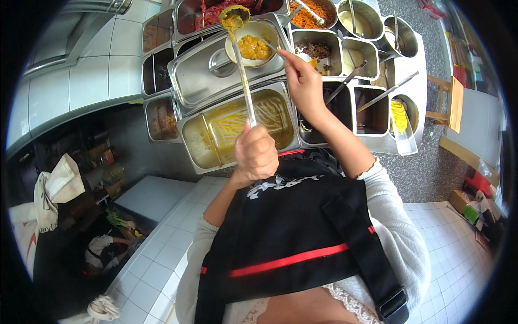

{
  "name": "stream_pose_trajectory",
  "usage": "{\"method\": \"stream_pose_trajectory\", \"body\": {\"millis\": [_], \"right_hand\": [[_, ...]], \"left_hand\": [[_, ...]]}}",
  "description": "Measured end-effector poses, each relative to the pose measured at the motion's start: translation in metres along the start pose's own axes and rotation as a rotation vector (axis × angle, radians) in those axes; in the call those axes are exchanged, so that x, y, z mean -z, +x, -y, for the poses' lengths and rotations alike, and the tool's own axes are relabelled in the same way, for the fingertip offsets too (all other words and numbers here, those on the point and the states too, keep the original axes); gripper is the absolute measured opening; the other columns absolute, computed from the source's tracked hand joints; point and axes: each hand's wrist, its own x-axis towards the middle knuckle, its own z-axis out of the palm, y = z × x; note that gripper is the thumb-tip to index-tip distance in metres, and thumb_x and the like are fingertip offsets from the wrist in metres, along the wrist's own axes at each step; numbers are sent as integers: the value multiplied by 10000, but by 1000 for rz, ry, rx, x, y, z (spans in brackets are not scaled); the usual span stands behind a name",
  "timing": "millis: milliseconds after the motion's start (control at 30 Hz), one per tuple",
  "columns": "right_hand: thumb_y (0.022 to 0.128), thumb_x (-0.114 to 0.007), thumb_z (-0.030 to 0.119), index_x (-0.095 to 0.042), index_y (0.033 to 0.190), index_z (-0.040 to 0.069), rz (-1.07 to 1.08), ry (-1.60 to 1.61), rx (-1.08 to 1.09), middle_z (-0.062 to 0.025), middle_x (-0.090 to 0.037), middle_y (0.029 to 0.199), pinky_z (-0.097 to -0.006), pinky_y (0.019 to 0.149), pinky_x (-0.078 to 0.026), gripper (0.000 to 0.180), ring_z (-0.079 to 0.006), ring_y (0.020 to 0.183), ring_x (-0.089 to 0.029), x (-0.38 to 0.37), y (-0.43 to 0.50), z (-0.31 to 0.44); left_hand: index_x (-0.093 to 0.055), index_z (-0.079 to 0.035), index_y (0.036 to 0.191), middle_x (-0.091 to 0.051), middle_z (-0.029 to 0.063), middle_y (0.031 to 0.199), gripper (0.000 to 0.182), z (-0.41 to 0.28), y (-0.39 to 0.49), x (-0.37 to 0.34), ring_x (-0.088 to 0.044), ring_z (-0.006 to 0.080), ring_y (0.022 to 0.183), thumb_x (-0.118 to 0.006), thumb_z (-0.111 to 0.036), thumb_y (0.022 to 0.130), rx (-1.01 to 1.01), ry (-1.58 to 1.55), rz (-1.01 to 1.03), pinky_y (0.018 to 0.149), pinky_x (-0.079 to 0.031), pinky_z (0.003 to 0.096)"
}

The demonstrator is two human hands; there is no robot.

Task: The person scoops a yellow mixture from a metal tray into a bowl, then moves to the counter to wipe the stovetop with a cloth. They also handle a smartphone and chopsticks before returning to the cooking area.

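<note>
My left hand [257, 153] is closed around the handle of a metal ladle [235, 17], whose bowl is coated with yellow sauce. The ladle's bowl is above the far left rim of a round bowl [266, 30] holding thick yellow food [253, 47]. At that bowl's right side, my right hand [301, 77] pinches a thin utensil that reaches into the food. The bowl is over a steel lid [194, 81] with a round handle. Nearer to me, a rectangular steel pan [196, 150] bears smears of yellow sauce.
Steel pans of red food [210, 18], shredded orange food [309, 16] and dark liquid [370, 117] surround the lid. Ladle handles [388, 91] stick out at the right. Yellow slices [399, 117] lie in a container. Another person [107, 253] is at the lower left.
</note>
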Motion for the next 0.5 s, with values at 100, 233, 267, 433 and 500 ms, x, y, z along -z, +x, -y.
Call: {"method": "stream_pose_trajectory", "body": {"millis": [100, 233, 267, 433, 500], "right_hand": [[936, -521, 108, -605, 1165, 42, 56, 273, -245, 35, -414, 604, -237, 488, -370, 253, -79, 531, -415, -6, -5, 6], [952, -505, 140, -551, 1220, 32, 160, 832, -597, 81, -324, 609, -190, 438, -240, 293, -28, 507, -298, -2, -4, 15], [952, -504, 142, -536, 1233, 30, 181, 997, -700, 85, -305, 611, -182, 433, -206, 304, -20, 506, -271, 1, -2, 16], [956, -493, 135, -531, 1228, 31, 224, 1227, -659, 81, -292, 626, -192, 438, -185, 294, -38, 505, -238, 21, 7, 13], [958, -495, 141, -537, 1225, 36, 177, 1093, -640, 81, -289, 627, -190, 448, -191, 290, -36, 509, -236, 32, 7, 8]], "left_hand": [[-294, -107, 598, -199, -44, 434, 445, 1, 1, 3, -181, 37, 301, -386, -265, 1003, 9, 28, 10, 278, -143, 198], [-292, -107, 596, -200, -42, 434, 448, 2, 1, 2, -186, 38, 297, -388, -271, 1002, 13, 76, -9, 276, -154, 194], [-292, -107, 595, -201, -42, 434, 449, 2, 1, 1, -188, 38, 296, -388, -274, 1001, 11, 87, -13, 275, -156, 193], [-298, -125, 603, -203, -61, 446, 464, 1, -5, -1, -160, 36, 309, -384, -363, 992, 7, 153, -57, 277, -130, 202], [-301, -126, 606, -199, -61, 447, 462, -2, -11, -5, -155, 38, 313, -385, -368, 990, 2, 200, -74, 278, -129, 206]]}}
